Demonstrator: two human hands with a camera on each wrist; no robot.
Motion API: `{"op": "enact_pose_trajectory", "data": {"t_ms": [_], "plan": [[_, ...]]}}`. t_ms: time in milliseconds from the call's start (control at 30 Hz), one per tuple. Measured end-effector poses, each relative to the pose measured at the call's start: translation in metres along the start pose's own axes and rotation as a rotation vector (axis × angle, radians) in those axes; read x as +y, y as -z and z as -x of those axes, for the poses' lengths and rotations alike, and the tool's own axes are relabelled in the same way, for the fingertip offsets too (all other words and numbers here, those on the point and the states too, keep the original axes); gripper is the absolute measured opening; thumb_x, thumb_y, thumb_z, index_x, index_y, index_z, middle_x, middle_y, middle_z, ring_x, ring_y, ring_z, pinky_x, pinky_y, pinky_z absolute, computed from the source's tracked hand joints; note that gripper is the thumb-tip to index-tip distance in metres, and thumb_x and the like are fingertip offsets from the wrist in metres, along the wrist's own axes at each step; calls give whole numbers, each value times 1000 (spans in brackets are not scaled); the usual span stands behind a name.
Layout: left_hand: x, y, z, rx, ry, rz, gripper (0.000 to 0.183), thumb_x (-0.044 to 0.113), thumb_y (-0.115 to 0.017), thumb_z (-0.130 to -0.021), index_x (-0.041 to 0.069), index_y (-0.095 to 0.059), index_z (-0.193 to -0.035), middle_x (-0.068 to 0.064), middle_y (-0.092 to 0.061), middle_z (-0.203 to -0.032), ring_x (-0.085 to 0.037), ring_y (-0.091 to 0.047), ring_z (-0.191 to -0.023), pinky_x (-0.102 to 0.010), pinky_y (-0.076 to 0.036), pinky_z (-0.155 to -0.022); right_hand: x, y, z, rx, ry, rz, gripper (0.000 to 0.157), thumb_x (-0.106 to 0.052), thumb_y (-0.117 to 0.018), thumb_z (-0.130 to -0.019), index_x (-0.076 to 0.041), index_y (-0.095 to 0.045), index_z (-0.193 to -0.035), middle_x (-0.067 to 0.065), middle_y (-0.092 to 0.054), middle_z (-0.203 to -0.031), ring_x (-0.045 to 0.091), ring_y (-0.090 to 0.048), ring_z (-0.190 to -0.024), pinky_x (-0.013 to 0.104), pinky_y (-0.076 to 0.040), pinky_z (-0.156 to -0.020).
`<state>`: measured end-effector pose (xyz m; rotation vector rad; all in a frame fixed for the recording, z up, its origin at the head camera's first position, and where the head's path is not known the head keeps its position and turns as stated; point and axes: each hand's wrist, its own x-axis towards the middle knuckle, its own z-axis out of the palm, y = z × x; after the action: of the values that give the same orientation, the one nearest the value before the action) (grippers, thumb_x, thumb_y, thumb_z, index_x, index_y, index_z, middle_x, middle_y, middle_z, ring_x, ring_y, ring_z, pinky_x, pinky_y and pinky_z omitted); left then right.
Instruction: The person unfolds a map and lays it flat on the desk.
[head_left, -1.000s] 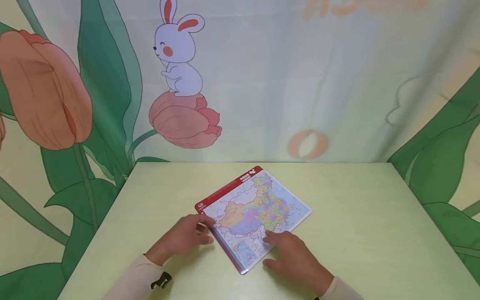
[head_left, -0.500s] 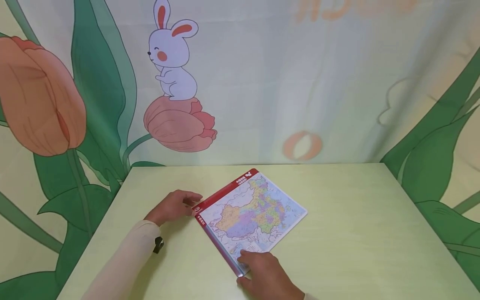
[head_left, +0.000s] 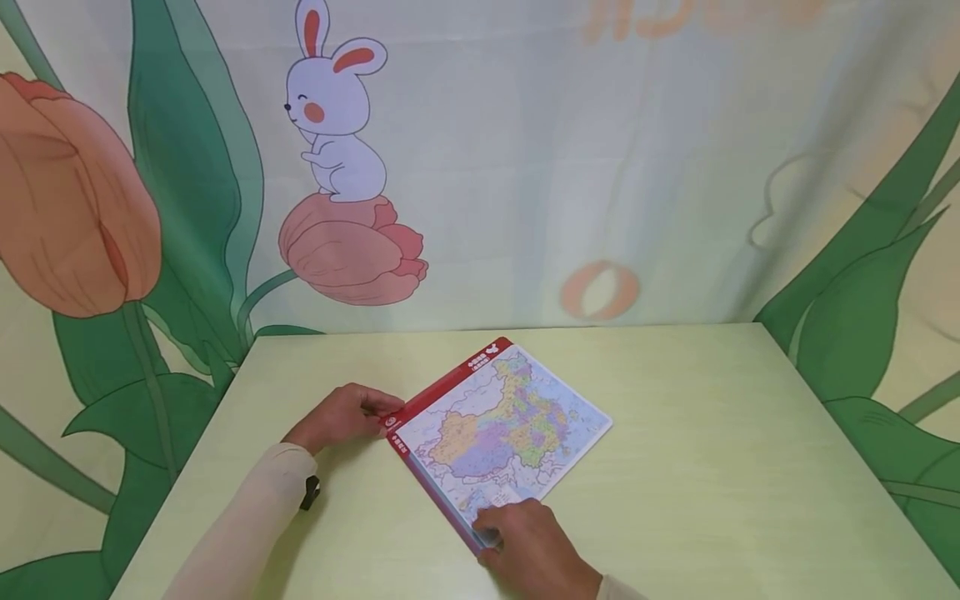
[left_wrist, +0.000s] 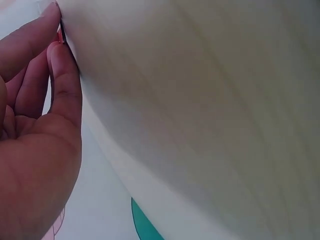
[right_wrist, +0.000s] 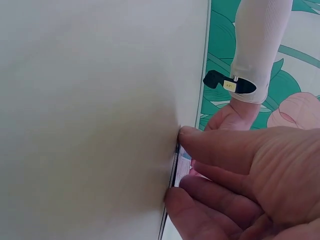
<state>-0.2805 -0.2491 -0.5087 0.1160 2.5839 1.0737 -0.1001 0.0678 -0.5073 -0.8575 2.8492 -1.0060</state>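
A flat map sheet (head_left: 491, 446) with a red border lies slantwise on the table, its coloured regions facing up. At its left corner, my left hand (head_left: 341, 418) pinches the red edge; in the left wrist view a sliver of red edge (left_wrist: 61, 36) shows between thumb and finger. My right hand (head_left: 536, 546) holds the near corner with curled fingers. In the right wrist view, the sheet's thin edge (right_wrist: 175, 167) runs between the right thumb and fingertips. The part of the corner beneath my right hand is hidden.
The pale yellow-green table (head_left: 712, 467) extends on both sides of the map. Behind it hangs a curtain (head_left: 675, 167) printed with tulips and a rabbit. A black strap (right_wrist: 232, 84) sits at the left sleeve's cuff.
My left hand has moved up from the map's left side to its left corner. My right hand has slid down and left to the near corner, its fingers curling there.
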Motion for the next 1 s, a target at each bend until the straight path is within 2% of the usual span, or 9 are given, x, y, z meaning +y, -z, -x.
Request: {"op": "enact_pose_trajectory", "data": {"t_ms": [167,367,667,1000], "plan": [[3,-1,3,16,-17,-31,41,5,-84,-89,26,-81,-124,1,-76,-128,-24,-65,-125,-38,-62,-96,0,0,-2,-17,-19,51,18,-12,-90,-79,-16,-85,-96,-7,-80,-88,1,-69,-77,21,-57,-69],[6,1,4,21,-35,-58,43,5,-83,-90,25,-79,-127,0,-75,-131,-26,-65,-126,-39,-62,-97,-1,2,-2,-7,-27,74,20,-15,-92,-78,-18,-85,-96,-8,-81,-89,1,-68,-76,23,-57,-69],[9,-7,14,37,-31,-91,44,6,-85,-88,23,-79,-128,-2,-76,-129,-25,-66,-122,-40,-62,-97,10,12,2,-11,-95,93,26,-18,-92,-77,-18,-84,-102,-5,-82,-99,9,-71,-86,33,-59,-79],[4,-15,26,85,-12,-135,46,9,-88,-86,21,-78,-129,-2,-77,-125,-22,-67,-113,-38,-63,-91,25,19,1,-4,-92,26,31,-10,-94,-74,-13,-84,-104,0,-83,-106,14,-77,-90,30,-62,-78]]}}
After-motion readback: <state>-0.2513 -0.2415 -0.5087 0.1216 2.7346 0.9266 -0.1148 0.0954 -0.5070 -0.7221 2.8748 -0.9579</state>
